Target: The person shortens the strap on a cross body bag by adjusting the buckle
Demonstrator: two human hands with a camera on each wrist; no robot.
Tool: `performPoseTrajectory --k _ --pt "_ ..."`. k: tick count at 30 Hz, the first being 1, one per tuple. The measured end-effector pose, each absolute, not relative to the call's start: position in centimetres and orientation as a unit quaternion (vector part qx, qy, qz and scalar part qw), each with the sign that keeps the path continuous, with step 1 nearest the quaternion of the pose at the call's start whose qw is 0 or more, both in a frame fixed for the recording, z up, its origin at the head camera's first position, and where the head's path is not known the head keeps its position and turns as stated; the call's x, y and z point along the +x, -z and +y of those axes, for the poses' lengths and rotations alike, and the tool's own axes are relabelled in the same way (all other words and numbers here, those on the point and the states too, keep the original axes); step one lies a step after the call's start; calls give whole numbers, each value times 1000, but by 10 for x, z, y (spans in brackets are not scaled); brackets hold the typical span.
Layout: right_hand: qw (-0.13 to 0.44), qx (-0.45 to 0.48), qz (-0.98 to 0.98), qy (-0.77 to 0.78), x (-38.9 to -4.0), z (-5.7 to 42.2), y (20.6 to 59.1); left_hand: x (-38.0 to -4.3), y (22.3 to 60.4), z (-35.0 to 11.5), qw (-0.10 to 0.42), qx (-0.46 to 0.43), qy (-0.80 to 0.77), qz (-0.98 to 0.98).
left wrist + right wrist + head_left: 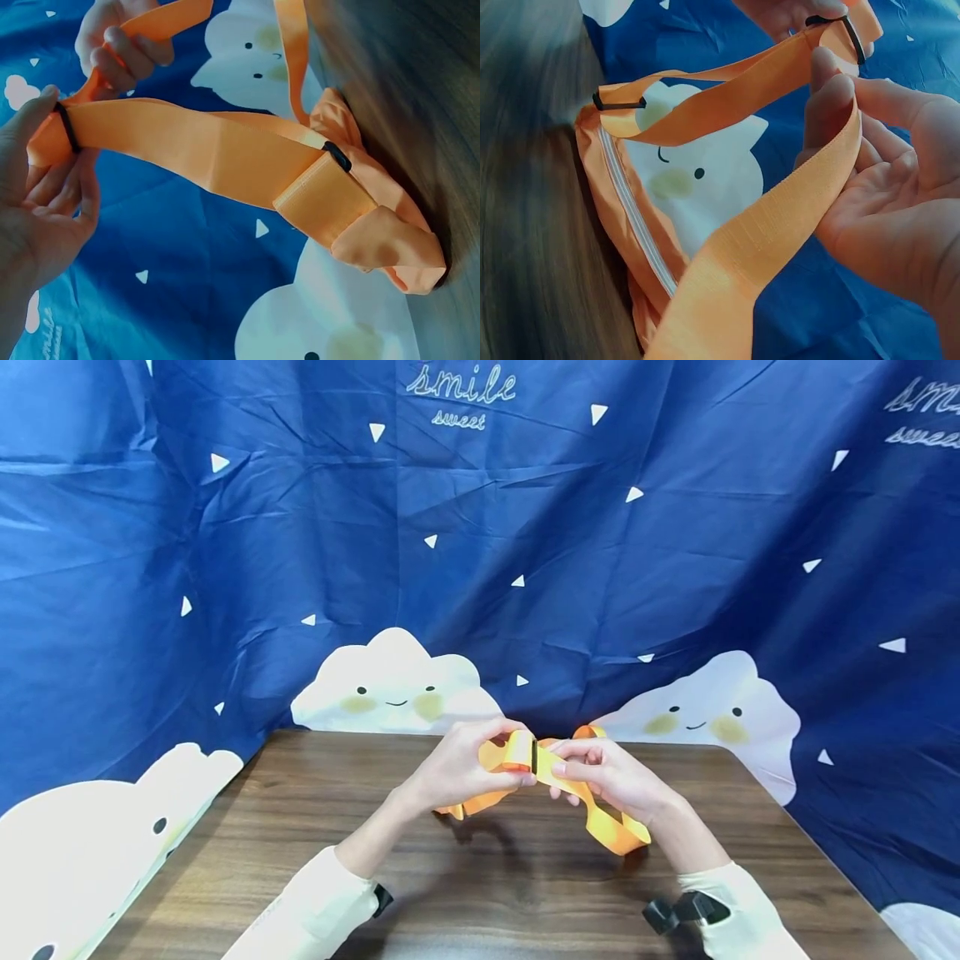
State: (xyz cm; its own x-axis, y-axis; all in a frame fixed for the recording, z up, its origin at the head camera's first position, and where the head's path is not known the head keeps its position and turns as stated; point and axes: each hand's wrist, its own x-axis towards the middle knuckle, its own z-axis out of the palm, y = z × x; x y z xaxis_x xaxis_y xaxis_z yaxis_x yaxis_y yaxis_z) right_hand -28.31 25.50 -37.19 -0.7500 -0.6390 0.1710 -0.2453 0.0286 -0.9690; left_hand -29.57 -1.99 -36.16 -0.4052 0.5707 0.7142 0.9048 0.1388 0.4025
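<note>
An orange bag [604, 172] with a pale zip [634, 217] rests on the table, its wide orange strap [180, 146] rising to both hands. In the head view my left hand [457, 768] pinches a strap loop beside a black slider buckle [534, 757]. Just to the right, my right hand [618, 781] pinches the strap between thumb and fingers, and a slack length hangs below it. At the bag's end the strap passes through another black buckle [337, 156]. Both hands hide most of the bag in the head view.
The brown wooden table [570, 910] spreads under the forearms. Behind it hangs a blue curtain [480, 527] with clouds and small white triangles. A black device [686, 912] is worn at the right wrist.
</note>
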Motion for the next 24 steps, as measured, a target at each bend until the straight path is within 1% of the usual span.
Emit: performPoseTrajectory --k 5,11,17,20,24 --pt "157 -314 692 631 -282 251 374 -294 364 -18 186 -504 426 -728" --pt "140 -318 693 631 -277 249 371 -294 366 -15 179 -501 428 -731" --pt "143 -322 689 633 -276 244 372 -293 370 -15 164 -494 437 -734" --pt "142 -324 687 635 -276 242 373 -293 370 -15 165 -498 433 -733" --pt "142 -301 701 630 -275 244 372 -294 366 -14 182 -504 420 -732"
